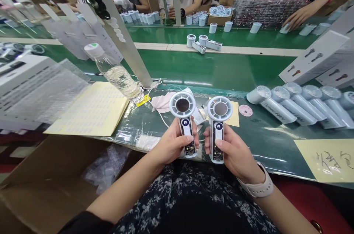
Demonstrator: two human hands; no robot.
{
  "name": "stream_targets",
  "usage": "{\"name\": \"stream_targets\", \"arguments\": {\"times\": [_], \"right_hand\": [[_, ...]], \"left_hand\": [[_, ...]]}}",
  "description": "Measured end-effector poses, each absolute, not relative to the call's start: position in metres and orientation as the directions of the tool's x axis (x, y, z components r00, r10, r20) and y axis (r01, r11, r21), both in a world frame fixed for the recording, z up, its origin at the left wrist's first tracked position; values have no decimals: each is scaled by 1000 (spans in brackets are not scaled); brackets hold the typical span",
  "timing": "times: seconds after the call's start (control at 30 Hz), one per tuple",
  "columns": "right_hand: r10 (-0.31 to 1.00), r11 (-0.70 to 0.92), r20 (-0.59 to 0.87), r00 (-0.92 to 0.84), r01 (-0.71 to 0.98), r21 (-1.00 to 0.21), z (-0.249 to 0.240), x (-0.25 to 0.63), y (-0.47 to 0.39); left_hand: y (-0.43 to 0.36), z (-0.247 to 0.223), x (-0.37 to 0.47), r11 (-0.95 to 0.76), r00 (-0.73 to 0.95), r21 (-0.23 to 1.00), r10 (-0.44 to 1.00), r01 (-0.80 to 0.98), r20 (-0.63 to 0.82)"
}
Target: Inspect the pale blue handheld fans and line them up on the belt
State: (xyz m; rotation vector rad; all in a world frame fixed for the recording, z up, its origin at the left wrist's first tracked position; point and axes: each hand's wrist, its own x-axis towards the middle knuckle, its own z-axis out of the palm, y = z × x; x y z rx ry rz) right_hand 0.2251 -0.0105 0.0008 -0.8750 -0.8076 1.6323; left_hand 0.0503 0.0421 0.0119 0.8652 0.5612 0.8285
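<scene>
Two light-blue handheld fans are held upright side by side in front of me. My left hand is wrapped round the left fan, its thumb on the front of the handle. Around the right fan closes my right hand, thumb likewise on the handle front. Both small round displays are lit and read 20, and the dark circuit boards show in the handles. Behind the left fan, another pale device lies on the bench, partly hidden, beside a pinkish cloth.
Several wrapped fans lie in a row at right, near a handwritten yellow sheet. A water bottle and yellow papers are at left, above an open carton. Across the green conveyor, co-workers handle fan parts.
</scene>
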Motion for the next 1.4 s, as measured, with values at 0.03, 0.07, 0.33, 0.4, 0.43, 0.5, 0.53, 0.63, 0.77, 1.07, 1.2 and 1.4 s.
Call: {"name": "stream_targets", "arguments": {"times": [0.03, 0.07, 0.33, 0.4, 0.43, 0.5, 0.53, 0.63, 0.77, 1.07, 1.2, 1.4], "right_hand": [[975, -213, -155, -159, -483, -849, 0, 224, -11], [975, -218, -170, -142, -491, -843, 0, 224, -11], [976, -213, -158, -150, -499, -840, 4, 225, -15], [980, -185, -124, -155, -490, -852, 7, 226, -15], [981, -181, -120, -154, -487, -855, 9, 226, -15], [978, -195, -133, -160, -487, -851, 12, 226, -14], [977, -203, -139, -164, -487, -849, 12, 227, -13], [975, -212, -150, -164, -485, -849, 12, 227, -13], [976, -210, -151, -157, -495, -843, 11, 226, -14], [982, -187, -143, -125, -501, -845, 10, 226, -11], [973, -225, -160, -167, -517, -826, 9, 226, -12], [959, -283, -224, -173, -600, -749, 8, 221, -10]], "left_hand": [[43, 11, 51, 386, 558, 830, 822, -403, -111], [43, 9, 52, 386, 542, 827, 832, -408, -121], [41, 7, 44, 355, 616, 861, 785, -364, -63], [41, 9, 41, 306, 655, 901, 755, -308, -33], [42, 9, 41, 282, 659, 917, 752, -282, -29], [43, 9, 42, 250, 642, 934, 766, -257, -29], [43, 9, 42, 244, 634, 936, 773, -252, -31], [43, 8, 44, 247, 627, 934, 778, -257, -33], [42, 8, 44, 245, 632, 936, 774, -251, -33], [43, 10, 44, 201, 586, 943, 810, -265, -8], [41, 6, 43, 217, 518, 949, 852, -228, -70], [41, 6, 43, 247, 409, 943, 902, -222, -140]]}}
